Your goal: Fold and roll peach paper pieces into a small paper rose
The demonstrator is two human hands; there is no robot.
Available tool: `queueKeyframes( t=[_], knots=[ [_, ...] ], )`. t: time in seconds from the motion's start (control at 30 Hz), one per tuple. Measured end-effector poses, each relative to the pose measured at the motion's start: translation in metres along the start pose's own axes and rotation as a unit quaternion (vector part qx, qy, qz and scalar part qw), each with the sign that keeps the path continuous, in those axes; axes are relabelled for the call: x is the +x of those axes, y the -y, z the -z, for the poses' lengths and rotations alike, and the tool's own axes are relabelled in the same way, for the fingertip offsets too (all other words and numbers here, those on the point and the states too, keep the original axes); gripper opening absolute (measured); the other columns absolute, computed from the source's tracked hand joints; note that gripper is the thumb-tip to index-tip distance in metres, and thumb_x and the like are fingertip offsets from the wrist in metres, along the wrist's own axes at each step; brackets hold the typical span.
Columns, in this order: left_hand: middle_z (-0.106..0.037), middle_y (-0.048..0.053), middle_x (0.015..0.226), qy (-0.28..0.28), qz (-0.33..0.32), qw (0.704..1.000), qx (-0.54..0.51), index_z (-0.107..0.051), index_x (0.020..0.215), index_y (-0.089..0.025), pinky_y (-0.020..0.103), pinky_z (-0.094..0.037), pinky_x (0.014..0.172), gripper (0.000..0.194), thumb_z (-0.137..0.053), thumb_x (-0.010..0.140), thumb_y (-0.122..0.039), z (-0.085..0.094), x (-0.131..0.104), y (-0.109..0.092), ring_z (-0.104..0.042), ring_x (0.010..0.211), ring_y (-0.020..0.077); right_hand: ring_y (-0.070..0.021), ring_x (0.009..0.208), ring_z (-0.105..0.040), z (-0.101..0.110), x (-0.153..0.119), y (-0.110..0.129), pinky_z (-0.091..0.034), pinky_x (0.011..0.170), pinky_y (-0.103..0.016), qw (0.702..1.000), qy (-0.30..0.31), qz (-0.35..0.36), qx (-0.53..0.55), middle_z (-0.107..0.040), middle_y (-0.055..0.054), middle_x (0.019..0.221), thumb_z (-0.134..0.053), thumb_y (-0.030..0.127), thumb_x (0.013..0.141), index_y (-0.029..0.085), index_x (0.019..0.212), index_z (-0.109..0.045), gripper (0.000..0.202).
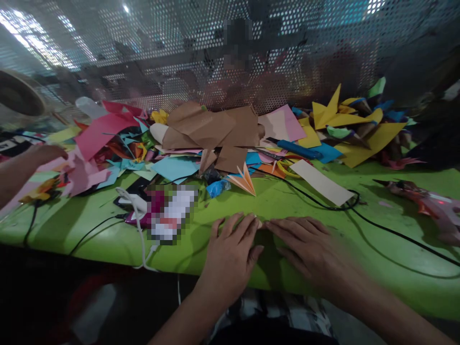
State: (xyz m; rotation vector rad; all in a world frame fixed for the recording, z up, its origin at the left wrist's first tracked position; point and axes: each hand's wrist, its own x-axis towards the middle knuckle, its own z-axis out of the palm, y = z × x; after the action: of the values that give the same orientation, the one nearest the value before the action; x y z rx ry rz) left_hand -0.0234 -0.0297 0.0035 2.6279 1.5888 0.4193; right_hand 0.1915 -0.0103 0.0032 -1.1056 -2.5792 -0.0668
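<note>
At the table's near edge, a small piece of pale folded paper lies mostly hidden under my fingertips. My left hand presses it down with bent fingers, the index fingertip on it. From the other side, my right hand reaches it with its fingertips, the fingers stretched out and nearly flat on the table; that hand is slightly blurred. Just beyond my hands stands a folded orange-and-white paper piece with pointed tips. A cream paper strip lies farther right.
Heaped paper backs the green table, with brown sheets and a blue cutter on it. A glue gun with a black cable lies right. Left are a power strip and another person's hand. Perforated metal stands behind.
</note>
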Motion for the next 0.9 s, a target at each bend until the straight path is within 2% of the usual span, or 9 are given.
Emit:
queueKeyframes(
  t=[0.1,0.23,0.47,0.6,0.7,0.9],
  knots=[
    [-0.051,-0.001,0.147,-0.009,0.004,1.000,0.002,-0.044,0.143,-0.024,0.048,-0.034,0.106,0.044,-0.034,0.102,-0.038,0.004,-0.008,0.001,-0.044,0.131,0.0235,-0.0246,0.105,-0.064,0.001,0.003,-0.002,-0.049,0.087,-0.044,1.000,0.014,-0.010,0.004,-0.069,-0.007,0.122,-0.054,0.020,0.093,0.020,0.132,-0.057,0.039],
    [-0.048,0.000,0.150,0.005,-0.025,1.000,0.013,-0.042,0.145,-0.022,0.049,-0.035,0.106,0.046,-0.034,0.102,-0.038,0.004,-0.012,-0.001,-0.043,0.133,0.0227,-0.0256,0.105,-0.064,-0.003,0.006,-0.005,-0.049,0.089,-0.045,1.000,0.021,-0.016,0.012,-0.070,-0.008,0.119,-0.056,0.018,0.091,0.019,0.130,-0.058,0.039],
    [-0.045,0.005,0.152,0.019,-0.026,0.999,0.038,-0.037,0.147,-0.020,0.051,-0.036,0.106,0.050,-0.037,0.102,-0.040,-0.003,-0.006,-0.001,-0.046,0.132,0.0234,-0.0271,0.108,-0.062,-0.008,0.012,-0.008,-0.048,0.090,-0.047,0.999,0.025,-0.031,0.016,-0.068,-0.008,0.122,-0.054,0.017,0.091,0.020,0.131,-0.058,0.040],
    [-0.049,0.006,0.149,0.020,-0.020,0.999,0.041,-0.041,0.145,-0.020,0.052,-0.036,0.106,0.048,-0.036,0.102,-0.040,-0.003,-0.002,0.000,-0.047,0.130,0.0238,-0.0293,0.114,-0.059,-0.008,0.010,-0.008,-0.047,0.092,-0.050,0.999,0.001,-0.033,-0.012,-0.064,-0.010,0.130,-0.051,0.021,0.094,0.017,0.132,-0.058,0.039],
    [-0.050,0.005,0.148,0.025,-0.020,0.999,0.038,-0.042,0.144,-0.020,0.054,-0.037,0.105,0.047,-0.038,0.101,-0.041,-0.002,0.000,0.001,-0.048,0.129,0.0241,-0.0288,0.115,-0.058,-0.006,0.005,-0.005,-0.048,0.091,-0.049,0.999,-0.014,-0.032,-0.018,-0.063,-0.010,0.132,-0.047,0.024,0.096,0.020,0.135,-0.056,0.040],
    [-0.052,0.006,0.146,0.021,-0.020,0.999,0.033,-0.041,0.145,-0.020,0.054,-0.038,0.105,0.048,-0.038,0.101,-0.039,-0.002,0.003,0.001,-0.049,0.128,0.0243,-0.0273,0.111,-0.061,-0.006,0.003,-0.002,-0.048,0.092,-0.049,0.999,0.018,-0.036,-0.004,-0.067,-0.009,0.126,-0.048,0.026,0.096,0.021,0.135,-0.056,0.040]
  ],
)
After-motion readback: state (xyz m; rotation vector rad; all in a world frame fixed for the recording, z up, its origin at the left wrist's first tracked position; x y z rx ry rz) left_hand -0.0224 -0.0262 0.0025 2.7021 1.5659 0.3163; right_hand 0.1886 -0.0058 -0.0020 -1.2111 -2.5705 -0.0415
